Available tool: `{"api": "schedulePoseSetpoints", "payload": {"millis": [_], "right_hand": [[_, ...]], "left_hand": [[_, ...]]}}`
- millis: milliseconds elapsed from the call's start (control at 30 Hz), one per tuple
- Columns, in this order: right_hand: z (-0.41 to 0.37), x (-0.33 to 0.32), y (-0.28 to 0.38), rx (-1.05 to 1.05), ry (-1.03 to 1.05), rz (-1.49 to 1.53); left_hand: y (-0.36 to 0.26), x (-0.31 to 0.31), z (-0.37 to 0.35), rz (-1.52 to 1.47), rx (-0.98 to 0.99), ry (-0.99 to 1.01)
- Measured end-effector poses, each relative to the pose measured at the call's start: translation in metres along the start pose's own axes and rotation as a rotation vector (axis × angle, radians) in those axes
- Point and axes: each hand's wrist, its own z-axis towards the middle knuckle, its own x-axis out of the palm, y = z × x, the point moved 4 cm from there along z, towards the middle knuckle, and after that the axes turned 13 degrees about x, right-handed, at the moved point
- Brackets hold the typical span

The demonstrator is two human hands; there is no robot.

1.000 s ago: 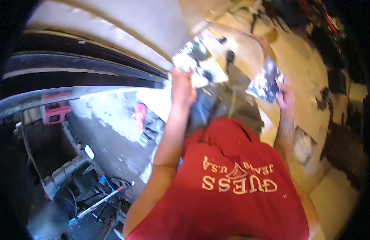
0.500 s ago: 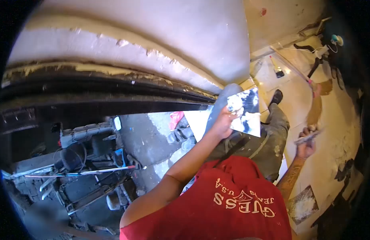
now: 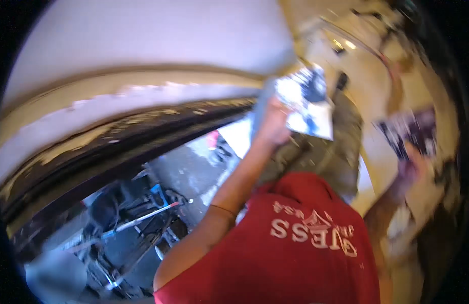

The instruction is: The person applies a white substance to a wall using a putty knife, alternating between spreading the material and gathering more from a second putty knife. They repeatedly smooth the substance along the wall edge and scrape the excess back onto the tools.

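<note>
Turned since the earlier frame, the right sheet [image 3: 412, 131] now shows its broad face instead of its thin edge; the left sheet [image 3: 306, 104] keeps its face in view, as before. Left grip [image 3: 275, 121] pinches the left sheet at its near left side, with the sheet reaching out to the right of the fingers. White paste [image 3: 291, 93] covers much of its face, with shiny dark patches between. Right grip [image 3: 416, 164], well apart from the left one, pinches the right sheet at its lower edge, so the sheet stands out beyond the fingers, dark with pale smears. Blur hides the exact finger placing on both. Between the two grips lie the grey trousers [image 3: 343, 147] and, a little farther out, a dark shoe [image 3: 342, 81]. Nearer the body than both grips is the red shirt [image 3: 315, 243]. Left of the left grip runs a dark beam [image 3: 143, 139], below the pale wall [image 3: 163, 40]. Beyond the right grip, a stick [image 3: 351, 36] lies on the floor [image 3: 366, 101].
</note>
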Motion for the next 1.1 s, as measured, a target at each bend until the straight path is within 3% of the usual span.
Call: {"api": "schedulePoseSetpoints", "payload": {"millis": [100,167,267,567,667,867,967,1033,1067,1100], "right_hand": [[0.011,0.035,0.000,-0.034,-0.149,-0.358],[0.010,0.060,-0.018,-0.022,-0.289,-0.999],[0.019,0.112,-0.065,0.087,0.109,-1.763],[0.008,0.128,-0.108,0.122,0.251,-1.985],[0.011,0.115,-0.116,0.245,0.215,-2.073],[0.017,0.120,-0.124,0.112,0.337,-2.111],[0.019,0.112,-0.125,0.305,0.491,-2.126],[0.017,0.111,-0.116,0.125,0.596,-2.027],[0.028,0.135,-0.105,0.400,0.493,-1.819],[0.035,0.158,-0.092,0.352,0.407,-1.755]], "left_hand": [[-0.019,0.006,-0.008,0.002,0.090,-0.003],[-0.030,-0.001,-0.013,0.161,0.147,-0.080],[-0.045,0.002,-0.018,0.132,0.137,-0.084],[-0.023,0.001,-0.031,0.207,0.187,0.033],[-0.016,0.007,-0.033,0.279,0.178,0.033],[-0.012,0.001,-0.020,0.348,0.216,0.015],[-0.016,-0.004,-0.021,0.291,0.090,-0.117],[-0.027,-0.014,-0.012,0.227,0.170,-0.252],[-0.039,-0.011,-0.013,0.179,0.238,-0.308],[-0.040,-0.013,-0.011,0.070,0.194,-0.251]]}}
